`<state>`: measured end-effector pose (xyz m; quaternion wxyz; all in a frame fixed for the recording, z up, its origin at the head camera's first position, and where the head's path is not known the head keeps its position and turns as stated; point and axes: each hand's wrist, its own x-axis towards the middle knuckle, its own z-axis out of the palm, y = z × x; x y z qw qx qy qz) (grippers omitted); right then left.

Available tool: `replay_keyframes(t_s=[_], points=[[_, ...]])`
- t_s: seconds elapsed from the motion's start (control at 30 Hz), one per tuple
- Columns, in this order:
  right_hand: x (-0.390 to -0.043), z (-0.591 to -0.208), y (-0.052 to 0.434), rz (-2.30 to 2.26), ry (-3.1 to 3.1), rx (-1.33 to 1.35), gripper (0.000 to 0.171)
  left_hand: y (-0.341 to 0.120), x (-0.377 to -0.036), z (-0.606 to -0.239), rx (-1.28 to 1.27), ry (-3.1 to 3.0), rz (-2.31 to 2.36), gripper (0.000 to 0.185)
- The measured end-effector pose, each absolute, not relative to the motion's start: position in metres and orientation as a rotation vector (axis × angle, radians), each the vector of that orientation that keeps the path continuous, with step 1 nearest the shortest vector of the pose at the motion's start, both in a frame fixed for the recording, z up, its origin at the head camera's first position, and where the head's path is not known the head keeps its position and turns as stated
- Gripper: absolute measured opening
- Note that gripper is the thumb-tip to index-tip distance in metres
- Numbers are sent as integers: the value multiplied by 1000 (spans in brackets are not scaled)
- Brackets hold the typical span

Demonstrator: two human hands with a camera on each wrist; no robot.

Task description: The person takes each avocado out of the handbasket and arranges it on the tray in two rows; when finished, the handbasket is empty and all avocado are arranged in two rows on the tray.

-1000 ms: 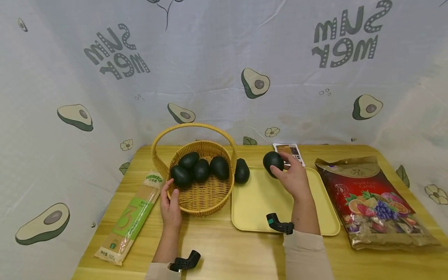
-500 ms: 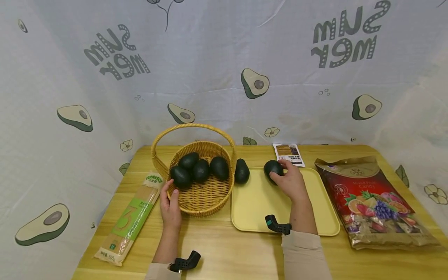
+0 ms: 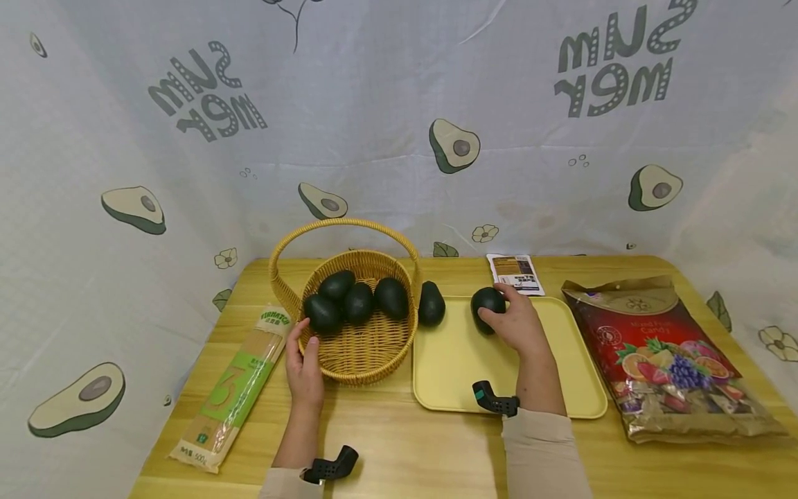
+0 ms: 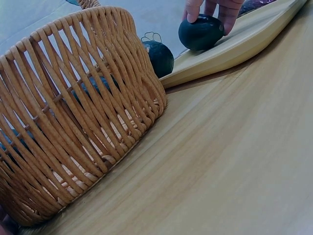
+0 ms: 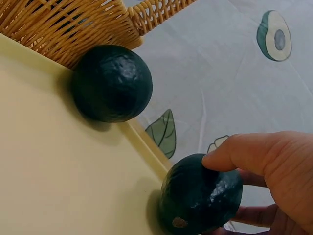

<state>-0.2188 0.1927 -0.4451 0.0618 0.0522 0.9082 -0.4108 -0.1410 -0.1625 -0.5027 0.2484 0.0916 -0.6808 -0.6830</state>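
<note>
My right hand (image 3: 516, 322) pinches a dark green avocado (image 3: 485, 305) between thumb and fingers at the tray's back left; in the left wrist view this avocado (image 4: 199, 35) sits on the yellow tray (image 4: 220, 62). Another avocado (image 3: 431, 305) lies at the tray's back left corner, close against the wicker basket (image 3: 355, 379). Several more avocados (image 3: 337, 301) are in the back half of that basket, under its tall handle (image 3: 346, 222). My left hand (image 3: 305, 367) rests on the basket's left side, thumb and index finger at the rim; its other fingers are mostly hidden.
A pack of noodles (image 3: 237, 388) lies left of the basket. To the tray's right is a large red bag of candy (image 3: 661, 360). A small printed packet (image 3: 516, 272) lies behind the tray (image 3: 461, 388). A printed curtain (image 3: 386, 138) hangs behind the wooden table (image 3: 405, 457).
My right hand has lowered the avocado slightly onto the tray and still holds it. The small packet behind shows more. My left hand and the basket have stayed in place.
</note>
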Motion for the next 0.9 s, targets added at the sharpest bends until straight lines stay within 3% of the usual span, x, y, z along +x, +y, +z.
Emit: replay_keyframes(t_s=[0.9], points=[[-220, -445, 189, -1289, 2730, 169, 69, -163, -141, -501, 244, -1845, -1869, 38]])
